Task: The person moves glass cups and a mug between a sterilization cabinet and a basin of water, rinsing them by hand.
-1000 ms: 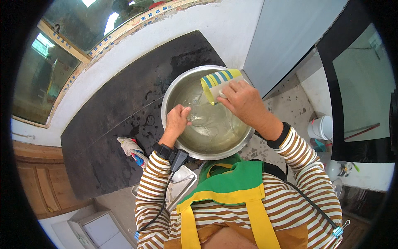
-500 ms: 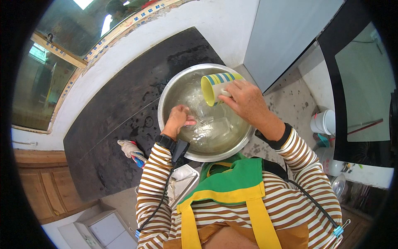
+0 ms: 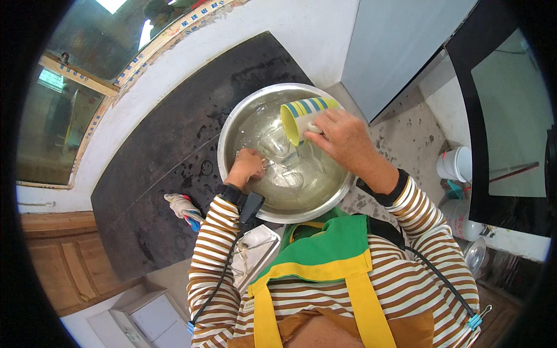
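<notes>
A wide metal basin (image 3: 225,133) holds water, its surface rippled and glinting. My right hand (image 3: 343,138) grips the handle of a yellow-green, white and blue striped mug (image 3: 306,113). The mug lies tipped on its side over the basin, its mouth toward the left. At the basin's left inner side, my left hand (image 3: 248,165) dips into the water with its knuckles showing. Splashing water hides its fingertips, so I cannot make out whether it holds anything.
The basin stands on a dark, water-spotted tabletop (image 3: 156,168). A crumpled cloth (image 3: 184,210) lies left of my left forearm. Below the basin is a white tray (image 3: 255,252) with small items. A white bucket (image 3: 456,165) stands on the right, beside a dark-framed glass panel (image 3: 510,122).
My left hand's fingers have curled and gone lower into the water, and the surface ripples differently. The right hand keeps the mug tipped in nearly the same place.
</notes>
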Tool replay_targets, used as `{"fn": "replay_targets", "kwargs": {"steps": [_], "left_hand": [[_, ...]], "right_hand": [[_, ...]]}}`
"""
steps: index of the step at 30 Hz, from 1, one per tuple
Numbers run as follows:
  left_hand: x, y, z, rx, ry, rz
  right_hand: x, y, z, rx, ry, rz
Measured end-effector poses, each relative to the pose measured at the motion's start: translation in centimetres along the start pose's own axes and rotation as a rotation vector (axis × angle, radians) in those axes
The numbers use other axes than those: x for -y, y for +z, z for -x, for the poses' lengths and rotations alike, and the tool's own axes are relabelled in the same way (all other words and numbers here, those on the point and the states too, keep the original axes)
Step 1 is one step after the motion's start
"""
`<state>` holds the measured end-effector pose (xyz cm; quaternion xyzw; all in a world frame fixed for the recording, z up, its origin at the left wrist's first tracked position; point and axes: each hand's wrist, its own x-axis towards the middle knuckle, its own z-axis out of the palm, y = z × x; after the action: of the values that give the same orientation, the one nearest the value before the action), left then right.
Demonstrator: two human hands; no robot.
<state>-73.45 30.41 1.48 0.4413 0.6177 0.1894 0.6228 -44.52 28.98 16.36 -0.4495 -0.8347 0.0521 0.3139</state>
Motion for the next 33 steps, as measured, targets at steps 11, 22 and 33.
{"fn": "replay_targets", "kwargs": {"steps": [11, 22, 33], "left_hand": [[-5.5, 3.3, 4.3, -0.387, 0.29, -0.322], [-9.4, 6.0, 6.3, -0.568, 0.837, -1.318], [-11.9, 8.1, 8.7, -0.453, 0.878, -1.618]], "right_hand": [[-0.5, -0.6, 1.1, -0.076, 0.012, -0.033], [-0.7, -1.3, 2.1, -0.087, -0.099, 0.115], [-1.9, -1.9, 3.7, -0.038, -0.276, 0.279]]}}
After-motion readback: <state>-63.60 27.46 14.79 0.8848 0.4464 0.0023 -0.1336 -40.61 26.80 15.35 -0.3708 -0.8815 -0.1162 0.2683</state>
